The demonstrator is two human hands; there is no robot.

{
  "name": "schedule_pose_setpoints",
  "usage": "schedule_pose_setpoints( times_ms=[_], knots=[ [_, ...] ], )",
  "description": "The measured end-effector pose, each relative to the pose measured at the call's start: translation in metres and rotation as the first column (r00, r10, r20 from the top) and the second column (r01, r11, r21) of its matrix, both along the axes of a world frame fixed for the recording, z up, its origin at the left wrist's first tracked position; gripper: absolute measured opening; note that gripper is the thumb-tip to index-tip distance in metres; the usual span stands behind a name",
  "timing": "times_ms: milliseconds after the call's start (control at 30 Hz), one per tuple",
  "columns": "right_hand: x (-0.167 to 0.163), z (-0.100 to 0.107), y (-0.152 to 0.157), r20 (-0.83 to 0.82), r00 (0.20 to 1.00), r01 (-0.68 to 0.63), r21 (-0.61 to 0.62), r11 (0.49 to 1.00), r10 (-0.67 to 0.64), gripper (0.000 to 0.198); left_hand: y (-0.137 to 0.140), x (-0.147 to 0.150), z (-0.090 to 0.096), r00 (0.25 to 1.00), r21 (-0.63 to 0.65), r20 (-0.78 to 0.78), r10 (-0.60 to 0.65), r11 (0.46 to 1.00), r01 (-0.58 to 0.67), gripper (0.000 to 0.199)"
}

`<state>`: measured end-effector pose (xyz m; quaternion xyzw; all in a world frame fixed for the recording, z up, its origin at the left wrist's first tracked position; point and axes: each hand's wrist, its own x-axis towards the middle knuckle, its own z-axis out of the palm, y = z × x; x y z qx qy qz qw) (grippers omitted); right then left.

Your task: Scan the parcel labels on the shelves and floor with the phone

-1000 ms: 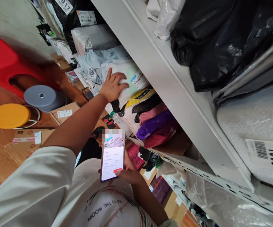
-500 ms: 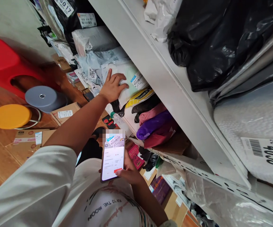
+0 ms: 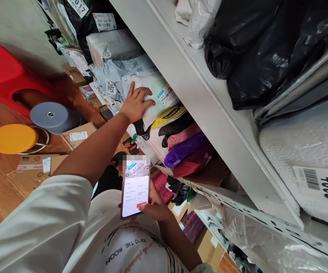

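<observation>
My left hand (image 3: pixel 137 103) lies with fingers spread on a white plastic parcel bag (image 3: pixel 160 85) on the shelf. Near its thumb, the bag carries a blue-and-white barcode label (image 3: pixel 166 95). Lower down, my right hand (image 3: pixel 155 203) is wrapped around a smartphone (image 3: pixel 135 193), its thumb over a red button at the bottom of the lit screen. At the top of that screen is a picture of a barcode label, partly pixelated. Just below the white bag is a yellow bag (image 3: pixel 169 115); a pale blue-grey parcel (image 3: pixel 114 74) lies to its left.
A slanted white shelf post (image 3: pixel 181 72) crosses the view. Black bags (image 3: pixel 255 49) and a bubble-wrapped parcel (image 3: pixel 303 148) sit on the right. On the left floor stand a red stool (image 3: pixel 4 76), a grey stool (image 3: pixel 54 115), a yellow stool (image 3: pixel 13 138) and cardboard boxes (image 3: pixel 33 172).
The view has shifted very slightly, so the parcels at right appear a little further right. Both hands keep their places on the bag and the smartphone.
</observation>
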<state>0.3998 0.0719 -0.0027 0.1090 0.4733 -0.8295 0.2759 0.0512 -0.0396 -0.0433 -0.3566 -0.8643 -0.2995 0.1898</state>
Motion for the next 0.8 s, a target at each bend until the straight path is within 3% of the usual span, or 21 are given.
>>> schedule_pose_setpoints(
  times_ms=[167, 267, 367, 467, 533, 633, 700, 800],
  knots=[
    [0.001, -0.001, -0.002, 0.016, 1.0, 0.008, -0.024, 1.0, -0.007, 0.084, 0.001, 0.004, -0.002, 1.0, -0.021, -0.01, 0.003, 1.0, -0.003, 0.036],
    [0.001, 0.002, -0.001, 0.034, 0.999, 0.007, -0.045, 0.999, -0.006, 0.085, 0.0, 0.005, 0.007, 0.999, -0.09, -0.034, 0.006, 0.996, -0.009, 0.039],
    [0.0, 0.008, 0.002, 0.011, 1.0, 0.003, -0.061, 0.998, -0.002, 0.086, 0.0, -0.003, 0.033, 0.997, -0.154, -0.072, 0.042, 0.987, -0.053, 0.042],
    [-0.002, 0.015, 0.003, 0.014, 1.0, 0.026, -0.148, 0.989, -0.024, 0.088, 0.01, -0.008, 0.067, 0.987, -0.214, 0.017, 0.163, 0.964, -0.155, 0.072],
    [-0.005, 0.021, 0.002, 0.022, 0.997, 0.079, -0.201, 0.976, -0.076, 0.094, 0.025, 0.0, 0.081, 0.975, -0.316, 0.103, 0.199, 0.936, -0.157, 0.065],
    [-0.013, 0.032, -0.002, 0.006, 0.977, 0.211, -0.223, 0.952, -0.215, 0.096, 0.049, 0.025, 0.078, 0.984, -0.419, 0.114, 0.137, 0.905, -0.077, 0.038],
    [-0.018, 0.041, -0.003, -0.014, 0.959, 0.272, -0.233, 0.934, -0.283, 0.094, 0.061, 0.038, 0.067, 0.988, -0.458, 0.154, -0.011, 0.885, 0.082, 0.039],
    [-0.022, 0.055, -0.004, -0.066, 0.935, 0.323, -0.238, 0.916, -0.347, 0.096, 0.073, 0.033, 0.057, 0.958, -0.508, 0.28, 0.056, 0.856, 0.099, 0.04]
  ],
)
